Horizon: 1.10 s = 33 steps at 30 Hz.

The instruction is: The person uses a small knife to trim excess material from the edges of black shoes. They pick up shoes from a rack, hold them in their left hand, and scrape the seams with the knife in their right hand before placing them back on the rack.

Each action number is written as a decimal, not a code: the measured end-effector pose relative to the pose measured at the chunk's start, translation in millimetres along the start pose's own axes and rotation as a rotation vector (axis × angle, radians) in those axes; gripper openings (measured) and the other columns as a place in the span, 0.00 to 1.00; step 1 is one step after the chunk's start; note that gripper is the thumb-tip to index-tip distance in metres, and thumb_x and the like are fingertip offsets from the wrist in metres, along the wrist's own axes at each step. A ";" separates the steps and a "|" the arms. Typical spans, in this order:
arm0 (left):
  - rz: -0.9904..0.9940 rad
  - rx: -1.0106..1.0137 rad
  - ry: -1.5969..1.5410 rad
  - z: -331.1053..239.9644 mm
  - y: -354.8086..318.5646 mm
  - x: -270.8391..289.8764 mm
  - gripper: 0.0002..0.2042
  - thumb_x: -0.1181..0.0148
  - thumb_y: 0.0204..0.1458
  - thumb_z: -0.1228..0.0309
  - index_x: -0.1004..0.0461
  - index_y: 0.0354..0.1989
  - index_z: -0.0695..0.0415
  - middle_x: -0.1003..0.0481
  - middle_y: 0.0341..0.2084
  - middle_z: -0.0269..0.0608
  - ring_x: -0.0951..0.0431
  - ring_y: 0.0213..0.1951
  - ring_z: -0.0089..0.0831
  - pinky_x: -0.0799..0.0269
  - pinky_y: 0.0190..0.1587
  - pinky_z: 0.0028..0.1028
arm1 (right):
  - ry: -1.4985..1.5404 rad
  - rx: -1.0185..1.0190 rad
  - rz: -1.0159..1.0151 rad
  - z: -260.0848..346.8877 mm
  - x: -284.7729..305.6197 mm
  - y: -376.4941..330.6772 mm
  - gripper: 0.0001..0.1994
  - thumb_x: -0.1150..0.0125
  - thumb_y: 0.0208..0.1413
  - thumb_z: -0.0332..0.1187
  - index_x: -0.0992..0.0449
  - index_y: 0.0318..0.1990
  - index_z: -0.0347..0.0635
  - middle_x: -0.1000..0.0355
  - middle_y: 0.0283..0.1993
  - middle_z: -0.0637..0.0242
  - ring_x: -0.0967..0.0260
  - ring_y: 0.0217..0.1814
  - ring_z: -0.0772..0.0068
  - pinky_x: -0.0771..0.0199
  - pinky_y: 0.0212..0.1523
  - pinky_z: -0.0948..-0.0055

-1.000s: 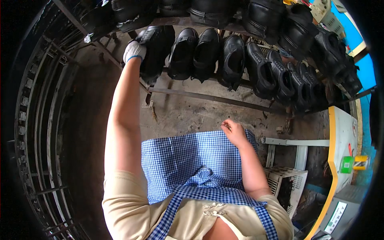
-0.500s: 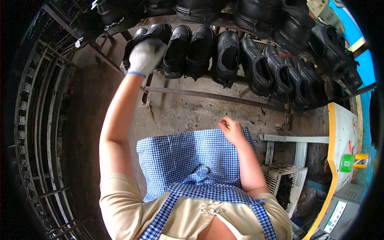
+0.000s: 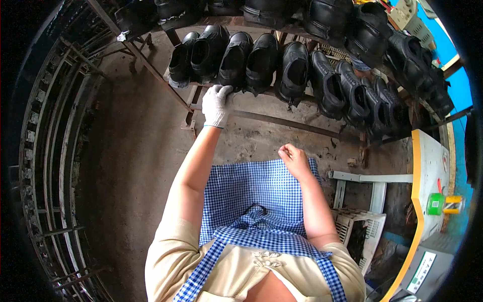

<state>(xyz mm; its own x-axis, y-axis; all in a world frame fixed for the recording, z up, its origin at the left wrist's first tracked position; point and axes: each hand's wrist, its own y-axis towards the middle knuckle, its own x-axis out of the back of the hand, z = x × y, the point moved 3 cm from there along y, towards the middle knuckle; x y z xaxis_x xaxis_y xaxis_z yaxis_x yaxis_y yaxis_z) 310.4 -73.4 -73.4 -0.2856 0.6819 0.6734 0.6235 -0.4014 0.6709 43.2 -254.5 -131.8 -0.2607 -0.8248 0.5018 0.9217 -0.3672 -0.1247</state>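
Note:
My left hand [image 3: 216,106], in a white knit glove, is just below the lower row of black shoes, close to the heel of one black shoe [image 3: 234,63]. Its back faces up and hides most of its fingers, so I cannot tell whether it grips anything. Left of that shoe stand another black shoe [image 3: 208,53] and the endmost shoe [image 3: 182,63], heels toward me. Bare and curled, my right hand [image 3: 296,160] hovers over the blue checked apron [image 3: 251,186], thumb and fingertips together. Anything between them is too small to make out.
More black shoes [image 3: 329,88] line the metal rack [image 3: 292,124], with an upper shoe row [image 3: 266,12] above. A white table [image 3: 431,166] with yellow edging stands right, holding a green-labelled roll [image 3: 435,204]. A pale plastic crate [image 3: 359,226] is beneath. Metal rails [image 3: 48,151] run along the left.
My gloved left hand has left the shoes at the row's left end and come right and nearer to me. The view has shifted slightly; my right hand stays curled over the apron.

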 end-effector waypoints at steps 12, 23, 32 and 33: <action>-0.107 0.293 -0.490 16.5 -12.5 21.2 0.10 0.36 0.52 0.74 0.22 0.43 0.57 0.22 0.39 0.42 0.20 0.41 0.36 0.25 0.45 0.30 | 0.044 0.042 -0.007 -9.1 -1.3 -6.3 0.10 0.38 0.58 0.37 0.22 0.40 0.39 0.21 0.32 0.58 0.20 0.35 0.64 0.24 0.37 0.69; 0.782 0.329 0.263 -40.0 165.3 -1.0 0.36 0.46 0.52 0.37 0.23 0.52 0.61 0.23 0.51 0.53 0.24 0.54 0.48 0.30 0.56 0.40 | -0.061 0.016 0.021 5.2 3.3 -10.6 0.14 0.41 0.60 0.42 0.24 0.41 0.38 0.21 0.37 0.51 0.22 0.40 0.50 0.24 0.40 0.59; 0.773 0.318 0.285 17.6 163.4 -104.5 0.26 0.41 0.49 0.51 0.22 0.50 0.60 0.23 0.49 0.57 0.23 0.52 0.49 0.28 0.54 0.38 | -0.043 0.013 0.071 5.2 2.8 -10.4 0.14 0.42 0.61 0.43 0.24 0.42 0.41 0.22 0.33 0.55 0.23 0.35 0.53 0.26 0.38 0.60; 0.774 0.315 0.276 18.5 159.3 -104.2 0.23 0.42 0.51 0.54 0.22 0.49 0.60 0.23 0.48 0.58 0.22 0.51 0.49 0.27 0.54 0.39 | -0.036 0.015 0.056 5.3 3.1 -12.4 0.13 0.42 0.61 0.43 0.24 0.43 0.41 0.22 0.33 0.56 0.23 0.34 0.54 0.26 0.37 0.61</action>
<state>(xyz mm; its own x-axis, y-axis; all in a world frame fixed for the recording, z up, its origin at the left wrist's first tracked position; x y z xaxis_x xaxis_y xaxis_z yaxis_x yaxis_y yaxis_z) 452.9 -197.1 -42.4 0.1602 0.0999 0.9820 0.8750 -0.4749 -0.0944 32.5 -250.2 -124.2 -0.1979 -0.8276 0.5252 0.9388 -0.3141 -0.1412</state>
